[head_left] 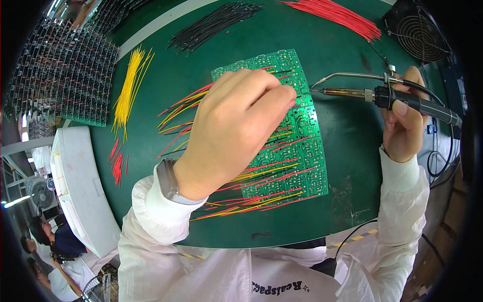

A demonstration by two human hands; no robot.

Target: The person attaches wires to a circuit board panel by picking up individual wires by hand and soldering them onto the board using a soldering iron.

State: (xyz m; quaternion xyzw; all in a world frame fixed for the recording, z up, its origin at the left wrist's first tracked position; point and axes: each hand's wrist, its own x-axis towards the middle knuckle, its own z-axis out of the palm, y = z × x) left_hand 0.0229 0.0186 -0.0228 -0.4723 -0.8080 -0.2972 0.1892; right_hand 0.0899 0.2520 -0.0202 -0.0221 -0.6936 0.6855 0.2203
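On the green tabletop point(347, 141), soldering was well under way.
My left hand point(236, 126) pressed the circuit panel point(307, 151), fingers curled, grasping nothing; my right hand point(405, 121) gripped the soldering iron point(382, 95); most wires point(266, 176) appeared attached.

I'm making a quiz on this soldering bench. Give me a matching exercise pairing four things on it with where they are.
Things:
1. soldering iron
2. black wires
3. loose yellow wires
4. left hand

Places:
A. far edge of the mat, middle
B. resting on the green circuit board panel
C. in the right hand
D. left of the panel

Pairs: 1-C, 2-A, 3-D, 4-B
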